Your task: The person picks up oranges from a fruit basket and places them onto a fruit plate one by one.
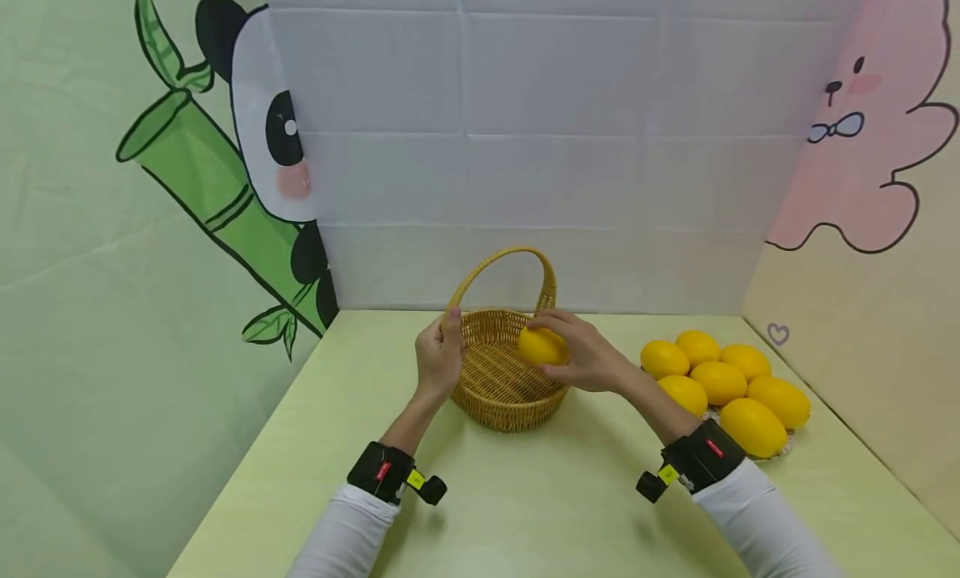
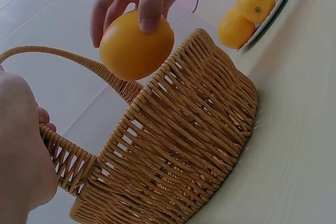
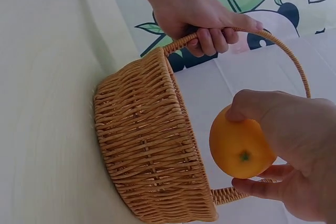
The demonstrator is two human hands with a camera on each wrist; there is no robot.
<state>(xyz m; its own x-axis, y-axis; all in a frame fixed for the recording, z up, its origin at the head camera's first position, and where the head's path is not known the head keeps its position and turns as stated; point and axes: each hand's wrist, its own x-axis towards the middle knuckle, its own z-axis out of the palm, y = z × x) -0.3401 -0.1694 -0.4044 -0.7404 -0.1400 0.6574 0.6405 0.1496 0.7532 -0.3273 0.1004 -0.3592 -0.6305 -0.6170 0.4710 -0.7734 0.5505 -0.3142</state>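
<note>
A woven wicker basket point(image 1: 506, 407) with an arched handle point(image 1: 501, 259) stands on the table, its woven bottom showing. My left hand point(image 1: 439, 354) grips the handle low on its left side; the right wrist view shows those fingers point(image 3: 209, 40) curled round it. Above the basket's right rim, my right hand point(image 1: 588, 351) holds an orange point(image 1: 542, 346) between thumb and fingers. In the right wrist view the orange point(image 3: 241, 142) shows a small green stem end. It hangs just over the rim, apart from the basket bottom.
To the right, several more oranges point(image 1: 718, 383) lie grouped on a plate point(image 1: 783, 449) with a patterned edge, near my right forearm. A white backdrop point(image 1: 555, 161) rises behind the table point(image 1: 517, 503), with printed side walls left and right.
</note>
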